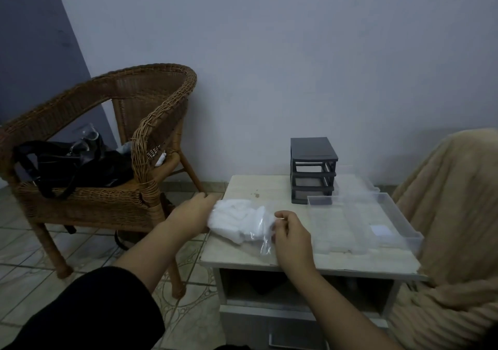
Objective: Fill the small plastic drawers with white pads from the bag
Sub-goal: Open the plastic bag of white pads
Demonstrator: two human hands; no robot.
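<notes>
Your left hand (192, 213) gripped the full end of the bag (244, 221) to steady it; your right hand (292, 238) pinched its mouth, likely to open it beside the clear drawer (398, 215).

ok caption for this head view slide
Left hand and right hand hold a bag of white pads beside clear drawers and their dark frame.

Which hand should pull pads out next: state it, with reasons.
Right, probably. The right hand pinches the loose clear end of the bag, beside the clear drawer; the left hand holds the padded end, farther from it.
</notes>
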